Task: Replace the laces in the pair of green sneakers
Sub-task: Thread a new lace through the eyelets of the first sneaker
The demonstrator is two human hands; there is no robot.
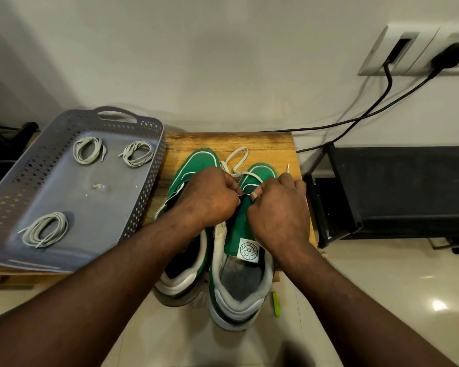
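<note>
- While both hands worked over the green sneakers, the left hand and the right hand were clenched almost knuckle to knuckle at centre frame, each seeming to pinch a short taut stretch of the white lace between them. The fingertips were mostly hidden.
- The right-hand sneaker lay under the hands with its tongue bare, no lace crossing it. The left-hand sneaker sat touching beside it.
- Both toes rested on the wooden surface, and the heels hung over its near edge above the floor.
- The rest of the white lace looped loose over the toes, one tip pointing up at right of centre.
- Three coiled laces lay well apart in the grey tray at left.
- I judged the step to be working the lace through the lowest eyelets; whether it was going in or coming out could not be told.
- The next move would call for a firm pinch on the tip, a steady pull and a held-down shoe.
</note>
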